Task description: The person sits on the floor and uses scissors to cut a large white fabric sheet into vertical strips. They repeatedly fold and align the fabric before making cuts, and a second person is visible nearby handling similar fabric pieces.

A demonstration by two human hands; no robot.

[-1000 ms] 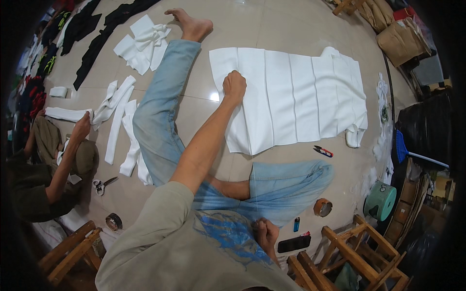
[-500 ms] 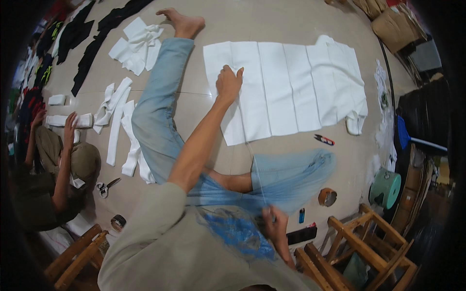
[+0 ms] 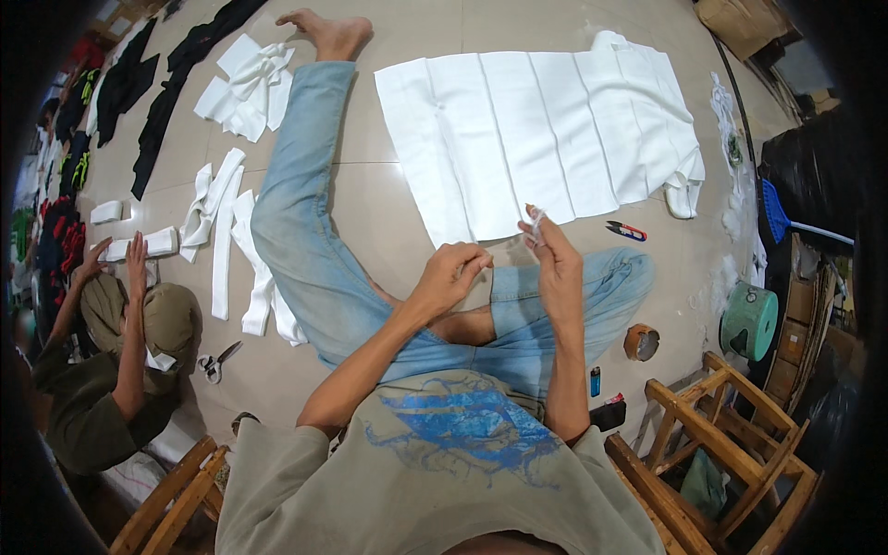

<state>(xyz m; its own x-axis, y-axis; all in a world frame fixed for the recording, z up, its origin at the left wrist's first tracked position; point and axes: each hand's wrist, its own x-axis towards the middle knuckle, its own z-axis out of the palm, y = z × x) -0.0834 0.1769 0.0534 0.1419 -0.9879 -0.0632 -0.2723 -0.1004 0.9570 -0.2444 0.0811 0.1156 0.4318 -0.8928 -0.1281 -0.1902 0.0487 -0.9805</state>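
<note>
A long white knit fabric [image 3: 527,139] with several crosswise seam lines lies flat on the floor ahead of me. My left hand [image 3: 453,277] is closed in a pinch just in front of its near lower edge; what sits between the fingertips is too small to make out. To its right my right hand [image 3: 558,264] is raised, fingers bent together, with a small wad of white thread [image 3: 536,227] at the fingertips. Red-and-black thread snips [image 3: 627,230] lie to the right of that hand, below the fabric.
White strips [image 3: 222,231] and a crumpled white pile [image 3: 248,88] lie left of my leg. A co-worker's hands [image 3: 137,264] press a white roll at far left, near scissors [image 3: 218,362]. Wooden stools [image 3: 703,416], a tape roll [image 3: 641,342] and a lighter [image 3: 595,381] are at right.
My left hand has come back from the fabric toward my lap. My right hand has risen from beside my waist to near the fabric's edge. The long thread between them no longer shows.
</note>
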